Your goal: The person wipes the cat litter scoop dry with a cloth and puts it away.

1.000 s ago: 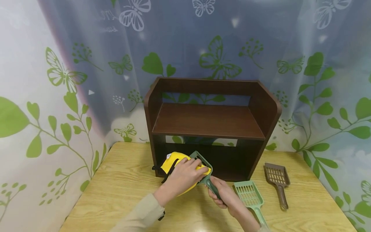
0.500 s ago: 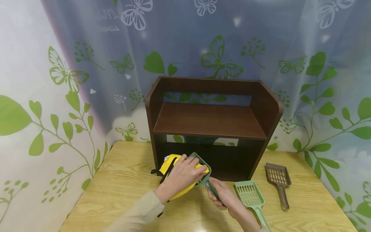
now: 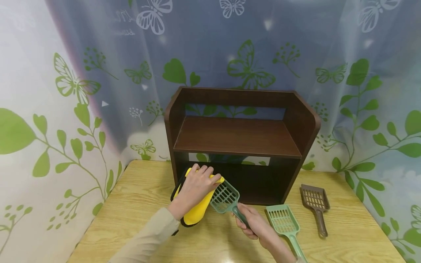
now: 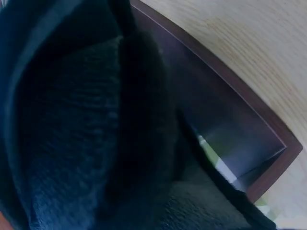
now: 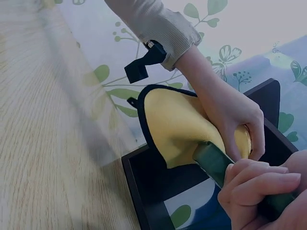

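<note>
My left hand (image 3: 197,186) grips a yellow cloth (image 3: 199,212) with black edging, its fingers bent over the top of the fabric. The cloth hangs at the left side of a dark green slotted litter scoop (image 3: 227,198), whose head faces up and left. My right hand (image 3: 252,221) holds that scoop by its handle, above the table. In the right wrist view, the cloth (image 5: 175,122) drapes from the left hand (image 5: 235,112) beside the green scoop (image 5: 213,160). Dark-looking fabric (image 4: 72,139) fills much of the left wrist view and hides the left fingers.
A dark brown two-tier shelf (image 3: 236,136) stands behind the hands on the wooden table (image 3: 131,223). To the right lie a light green scoop (image 3: 283,221) and a brown scoop (image 3: 314,201). A printed curtain (image 3: 204,44) hangs behind the table.
My left hand and the cloth have moved left off the scoop's head, baring its slots. The cloth now hangs lower and more upright. The right hand and scoop have barely shifted.
</note>
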A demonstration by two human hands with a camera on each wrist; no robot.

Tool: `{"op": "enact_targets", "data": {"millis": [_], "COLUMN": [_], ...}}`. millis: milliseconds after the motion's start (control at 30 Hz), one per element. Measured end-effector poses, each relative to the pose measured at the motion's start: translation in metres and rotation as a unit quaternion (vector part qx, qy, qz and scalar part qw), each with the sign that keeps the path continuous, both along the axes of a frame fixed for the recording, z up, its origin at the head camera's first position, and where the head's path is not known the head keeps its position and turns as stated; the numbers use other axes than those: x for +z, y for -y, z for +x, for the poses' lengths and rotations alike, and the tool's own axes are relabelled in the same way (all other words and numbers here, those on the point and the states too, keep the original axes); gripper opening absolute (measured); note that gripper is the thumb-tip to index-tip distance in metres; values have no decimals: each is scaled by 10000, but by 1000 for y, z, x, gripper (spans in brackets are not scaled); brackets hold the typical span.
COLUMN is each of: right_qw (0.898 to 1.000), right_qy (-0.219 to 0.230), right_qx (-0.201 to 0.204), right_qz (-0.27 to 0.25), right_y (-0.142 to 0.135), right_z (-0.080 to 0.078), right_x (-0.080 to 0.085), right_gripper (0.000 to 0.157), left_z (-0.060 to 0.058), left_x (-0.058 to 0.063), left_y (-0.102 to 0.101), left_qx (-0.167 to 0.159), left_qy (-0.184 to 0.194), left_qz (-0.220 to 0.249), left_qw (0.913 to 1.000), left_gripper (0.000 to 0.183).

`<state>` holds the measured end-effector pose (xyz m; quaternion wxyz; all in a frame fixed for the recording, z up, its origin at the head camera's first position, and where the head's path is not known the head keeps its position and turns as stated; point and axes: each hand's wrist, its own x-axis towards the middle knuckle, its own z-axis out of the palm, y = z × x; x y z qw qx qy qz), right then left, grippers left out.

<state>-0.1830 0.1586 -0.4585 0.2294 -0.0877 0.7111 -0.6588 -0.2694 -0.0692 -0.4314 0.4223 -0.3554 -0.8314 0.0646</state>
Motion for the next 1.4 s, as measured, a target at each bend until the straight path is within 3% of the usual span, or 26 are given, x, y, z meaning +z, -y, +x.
{"op": "enact_targets", "data": {"millis": [300, 567, 833, 1000, 1400], "right_qw": [10000, 9997, 9999, 9998, 9995], "right_qy": [71, -9, 53, 15, -54], "right_qx": [-27, -214, -104, -74, -201], "right_qz": [34, 96, 7, 188, 221], "right_y": [-8, -18, -20, -18, -8], "right_z": [-3, -9, -10, -8, -4], "right_x": [1, 3, 1, 1, 5], "right_gripper": [37, 44, 43, 49, 47], "left_z": [7, 14, 7, 8, 16], "left_x": [4, 3, 16, 25, 8], "left_y": [1, 7, 11, 3, -25], "left_qx": [77, -66, -2, 6, 33], "left_qy": [241, 162, 76, 100, 502], "left_qz": [-430, -461, -34, 178, 219], "left_qw": [9988, 9988, 10000, 9998, 9985], "left_gripper": [20, 21, 22, 24, 23]}}
